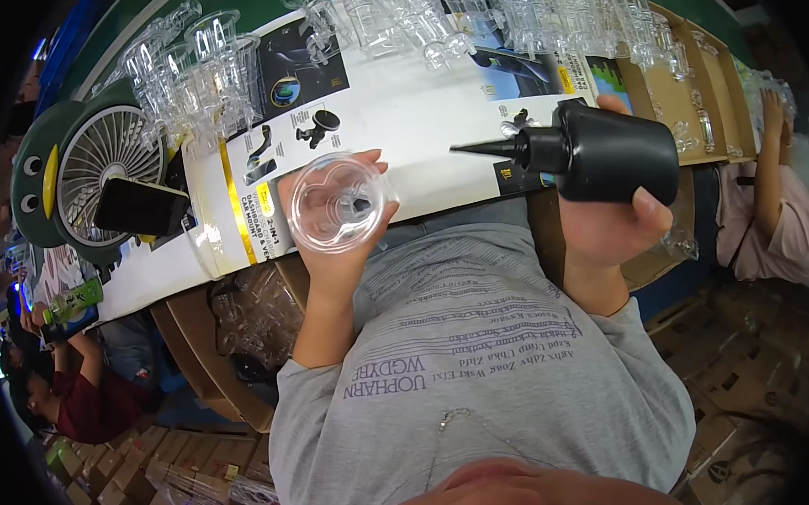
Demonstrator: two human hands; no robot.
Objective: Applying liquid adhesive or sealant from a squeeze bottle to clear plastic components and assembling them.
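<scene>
My left hand is wrapped round a clear, cup-like part with a round, lobed rim. Its wide mouth faces up toward me, and a narrower centre shows inside. In my right hand is a black squeeze bottle, held on its side. The bottle's thin pointed nozzle is directed left, above the table and apart from the clear part. Beneath both hands lies a printed white cardboard sheet.
Several clear parts stand along the far side, with another cluster at left. A round fan has a phone against it. Open cardboard boxes sit below left and at far right. Co-workers sit on both sides.
</scene>
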